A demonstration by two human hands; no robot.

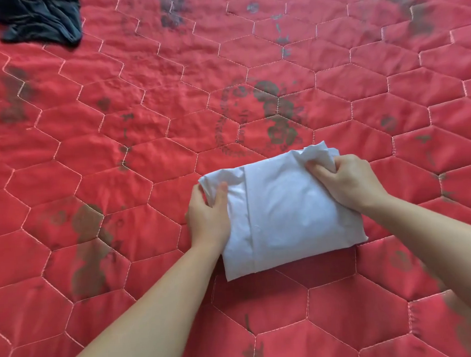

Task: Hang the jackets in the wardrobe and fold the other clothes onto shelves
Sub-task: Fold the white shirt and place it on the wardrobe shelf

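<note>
Far to the left, at the top corner of the bed (59, 140), one dark garment (42, 20) lies in a crumpled heap, unfolded and well apart from the work in hand; it probably waits its turn. The bed is covered by a red quilt stitched in hexagons with faded dark prints, and it serves as the folding surface. Moving right, the left hand (207, 211) grips the left edge of the white garment (284, 214), thumb lying on top and the fingers tucked under or behind the edge, so it is closed on the cloth rather than flat. This hold likely keeps the stacked layers from sliding apart. The white garment itself lies on the bed in the lower middle, already folded into a compact rectangle with a straight seam running down its left part. At its far right corner the right hand (348, 178) pinches a bunched bit of fabric, fingers curled tight around it; the corner stands up slightly there, which suggests it is being tucked in or the bundle gathered for lifting. Counted: two garments in view, one white and folded, one dark and loose; two hands, both holding the white one. No wardrobe, shelf or jacket shows here.
</note>
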